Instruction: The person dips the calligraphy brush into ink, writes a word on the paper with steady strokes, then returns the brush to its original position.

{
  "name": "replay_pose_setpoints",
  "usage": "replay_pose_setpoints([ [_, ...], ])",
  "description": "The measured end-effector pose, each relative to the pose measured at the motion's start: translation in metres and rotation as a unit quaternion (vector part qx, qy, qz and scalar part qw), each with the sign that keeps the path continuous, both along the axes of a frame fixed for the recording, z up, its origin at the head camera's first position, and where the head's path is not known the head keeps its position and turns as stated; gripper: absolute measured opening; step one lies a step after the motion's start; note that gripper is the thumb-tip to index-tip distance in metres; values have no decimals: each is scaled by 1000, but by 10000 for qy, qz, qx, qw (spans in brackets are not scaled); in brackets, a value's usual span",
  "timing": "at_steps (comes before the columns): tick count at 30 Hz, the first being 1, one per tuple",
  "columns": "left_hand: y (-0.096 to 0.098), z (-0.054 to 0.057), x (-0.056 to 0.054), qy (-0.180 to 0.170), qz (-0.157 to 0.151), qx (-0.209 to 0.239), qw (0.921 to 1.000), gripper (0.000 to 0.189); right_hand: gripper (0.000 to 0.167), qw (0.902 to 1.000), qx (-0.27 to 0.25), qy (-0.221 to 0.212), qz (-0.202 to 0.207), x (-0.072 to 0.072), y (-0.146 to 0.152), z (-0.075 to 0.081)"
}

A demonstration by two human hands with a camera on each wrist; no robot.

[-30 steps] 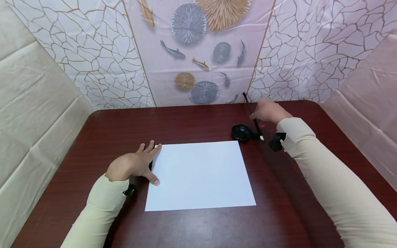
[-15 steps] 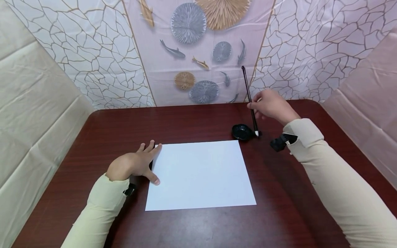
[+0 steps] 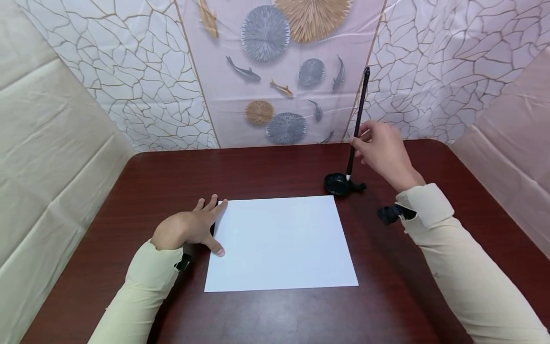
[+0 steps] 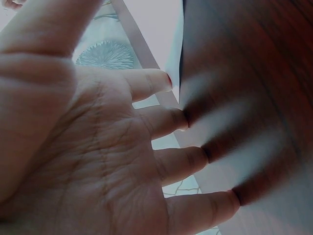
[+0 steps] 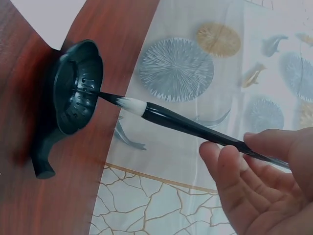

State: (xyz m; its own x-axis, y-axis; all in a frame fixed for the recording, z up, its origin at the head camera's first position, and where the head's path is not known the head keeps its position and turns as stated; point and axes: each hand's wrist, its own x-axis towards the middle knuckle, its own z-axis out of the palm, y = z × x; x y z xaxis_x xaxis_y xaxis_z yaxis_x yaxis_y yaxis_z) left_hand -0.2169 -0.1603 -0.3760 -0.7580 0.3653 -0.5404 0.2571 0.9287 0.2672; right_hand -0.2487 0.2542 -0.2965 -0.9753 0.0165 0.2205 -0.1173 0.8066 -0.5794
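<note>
My right hand (image 3: pixel 384 150) pinches the dark handle of a writing brush (image 3: pixel 360 112) between thumb and fingers. In the right wrist view the brush (image 5: pixel 181 123) has white bristles with a black, inked tip, which reaches the rim of a small black ink dish (image 5: pixel 61 93). That dish (image 3: pixel 336 185) has a short handle and stands just beyond the paper's far right corner. With fingers spread, my left hand (image 3: pixel 189 229) rests on the left edge of a blank white sheet of paper (image 3: pixel 283 243); in the left wrist view its fingertips touch the table.
The dark red wooden table (image 3: pixel 275 315) bears the paper and dish. A patterned cloth (image 3: pixel 275 95) hangs behind its far edge, and pale cloth walls (image 3: pixel 51 143) stand at both sides. Each wrist wears a black camera band (image 3: pixel 391 214).
The right hand has tilted the brush more upright and brought its tip from the dish's handle leftward to the bowl. The left hand stays on the paper; the head view shifts slightly.
</note>
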Motion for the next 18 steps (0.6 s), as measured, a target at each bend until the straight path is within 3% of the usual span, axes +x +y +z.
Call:
replay_pose_setpoints([
  [8, -1, -3, -3, -62, 65, -57, 9999, 138, 23, 9973, -116, 715, -112, 14, -9, -16],
  [18, -1, -2, -2, -70, 161, -3, 9998, 137, 23, 9953, -160, 884, -356, 25, -11, -38],
])
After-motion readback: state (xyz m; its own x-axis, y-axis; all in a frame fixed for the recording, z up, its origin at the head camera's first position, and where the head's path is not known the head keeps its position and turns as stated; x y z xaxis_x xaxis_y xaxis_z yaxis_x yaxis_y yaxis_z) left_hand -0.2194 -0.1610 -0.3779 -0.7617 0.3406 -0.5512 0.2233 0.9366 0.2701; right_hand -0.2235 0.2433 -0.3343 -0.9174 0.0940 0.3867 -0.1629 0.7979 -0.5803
